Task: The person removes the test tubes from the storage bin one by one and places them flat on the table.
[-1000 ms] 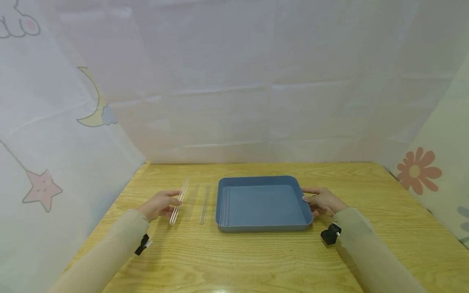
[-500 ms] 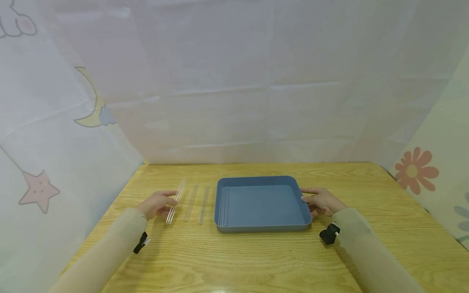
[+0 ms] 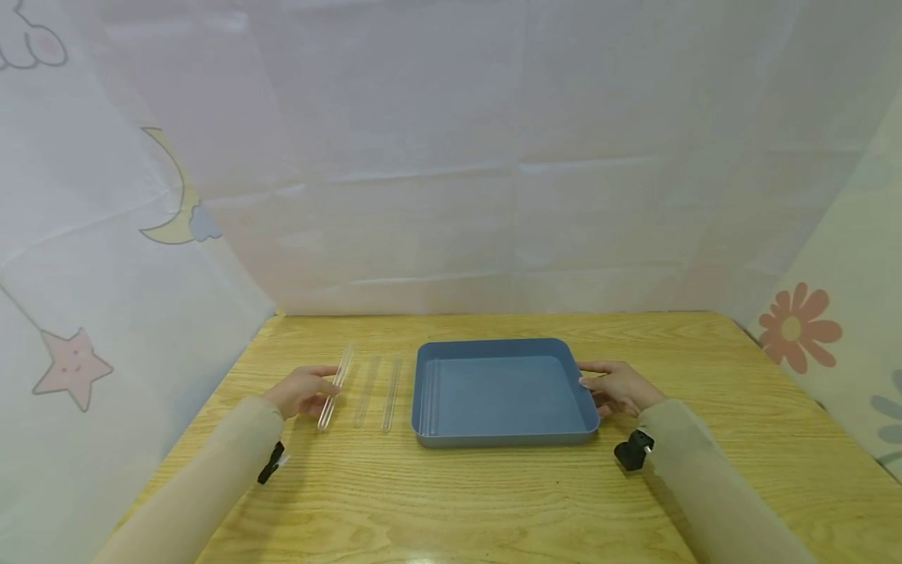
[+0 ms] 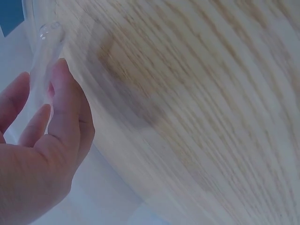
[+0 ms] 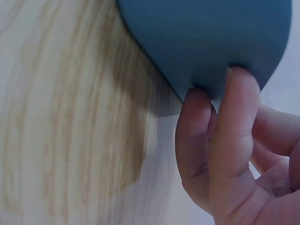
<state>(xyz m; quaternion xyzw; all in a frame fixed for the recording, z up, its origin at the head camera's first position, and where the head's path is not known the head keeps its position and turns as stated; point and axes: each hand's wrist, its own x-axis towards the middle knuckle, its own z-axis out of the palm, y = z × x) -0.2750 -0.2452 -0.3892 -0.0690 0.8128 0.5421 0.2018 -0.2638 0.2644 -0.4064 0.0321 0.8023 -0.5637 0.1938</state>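
My left hand [image 3: 301, 392] pinches a clear test tube [image 3: 335, 389] between thumb and fingers at the left of the table. In the left wrist view, the tube's rounded end [image 4: 52, 32] sticks out beyond the fingertips, above the wood. Two similar tubes lie side by side to the right of it, a middle one [image 3: 367, 392] and a right one [image 3: 391, 395]. The blue tray [image 3: 507, 440] stands to their right, with clear tubes [image 3: 432, 397] along its left inner side. Fingertips of my right hand [image 3: 618, 389] rest against the tray's right outer wall [image 5: 206, 42].
The wooden table [image 3: 479, 501] reaches back to a pale cloth backdrop [image 3: 451, 196]. Printed cloth also hangs at the left and right. A black wrist camera [image 3: 632, 452] sits under the right sleeve.
The left hand and its test tube have shifted slightly left, away from the two tubes on the table. The right hand stays at the tray. The head view has turned a little.
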